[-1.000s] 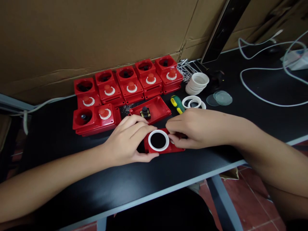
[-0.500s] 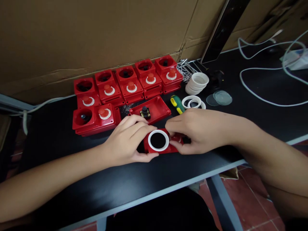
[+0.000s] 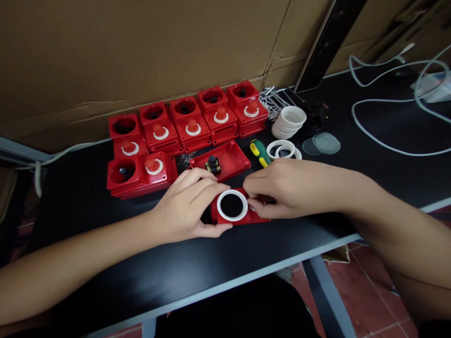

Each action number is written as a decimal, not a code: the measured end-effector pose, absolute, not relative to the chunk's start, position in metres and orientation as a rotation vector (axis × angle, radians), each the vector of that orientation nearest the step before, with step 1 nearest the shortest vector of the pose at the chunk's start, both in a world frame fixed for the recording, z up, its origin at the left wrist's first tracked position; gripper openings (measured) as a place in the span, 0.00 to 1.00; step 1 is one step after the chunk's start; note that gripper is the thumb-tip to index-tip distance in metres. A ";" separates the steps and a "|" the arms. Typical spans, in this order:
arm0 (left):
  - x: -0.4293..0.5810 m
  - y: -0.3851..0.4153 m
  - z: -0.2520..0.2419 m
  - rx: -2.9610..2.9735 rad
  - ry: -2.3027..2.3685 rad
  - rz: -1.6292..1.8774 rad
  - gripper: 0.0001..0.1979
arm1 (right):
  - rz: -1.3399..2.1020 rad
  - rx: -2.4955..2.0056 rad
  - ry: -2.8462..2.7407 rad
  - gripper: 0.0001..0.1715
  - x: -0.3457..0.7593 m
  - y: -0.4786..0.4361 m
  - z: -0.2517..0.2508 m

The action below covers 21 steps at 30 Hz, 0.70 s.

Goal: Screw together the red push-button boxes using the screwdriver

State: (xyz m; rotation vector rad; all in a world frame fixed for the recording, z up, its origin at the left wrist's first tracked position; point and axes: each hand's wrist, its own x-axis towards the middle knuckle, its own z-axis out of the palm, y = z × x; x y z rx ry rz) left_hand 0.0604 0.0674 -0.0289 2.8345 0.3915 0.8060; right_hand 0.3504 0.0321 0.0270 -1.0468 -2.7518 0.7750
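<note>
My left hand (image 3: pixel 192 202) is closed round the left end of a red plastic cover (image 3: pixel 254 218), thumb on the near side and fingers on the far side. A white ring (image 3: pixel 232 219) sits in the cover's round opening, dark inside. My right hand (image 3: pixel 283 190) bends over the cover's right part, thumb and finger pinched close to the ring's right edge. Whatever lies between those fingertips is hidden. Just behind, an open red box base (image 3: pixel 230 162) has a black switch (image 3: pixel 212 164) standing in it.
Several red boxes with orange buttons (image 3: pixel 192 126) line the cardboard wall, another (image 3: pixel 141 176) in front. A green-yellow screwdriver (image 3: pixel 260 152), loose white rings (image 3: pixel 281 149), stacked white rings (image 3: pixel 291 119), clear discs (image 3: pixel 326 143) and screws (image 3: pixel 273 101) lie beyond my right hand. White cable (image 3: pixel 387 101) loops rightward.
My right thumb has shifted slightly up and in toward the index finger, uncovering more of the cover's near right edge. My left hand, the cover and the ring stay put.
</note>
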 end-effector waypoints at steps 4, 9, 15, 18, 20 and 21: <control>0.060 0.067 -0.029 2.837 0.390 0.810 0.29 | 0.775 -1.025 -2.751 0.14 0.351 0.032 0.026; 0.060 0.067 -0.029 2.846 0.390 0.815 0.28 | 0.785 -1.036 -2.747 0.15 0.351 0.032 0.027; 0.061 0.067 -0.031 2.850 0.387 0.818 0.28 | 0.823 -1.010 -2.727 0.13 0.352 0.032 0.025; 0.061 0.067 -0.031 2.855 0.390 0.821 0.27 | 0.798 -1.032 -2.741 0.14 0.352 0.032 0.025; 0.061 0.067 -0.030 2.860 0.385 0.825 0.27 | 0.762 -1.046 -2.757 0.16 0.353 0.033 0.025; 0.061 0.067 -0.030 2.861 0.383 0.826 0.27 | 0.760 -1.044 -2.757 0.15 0.353 0.033 0.025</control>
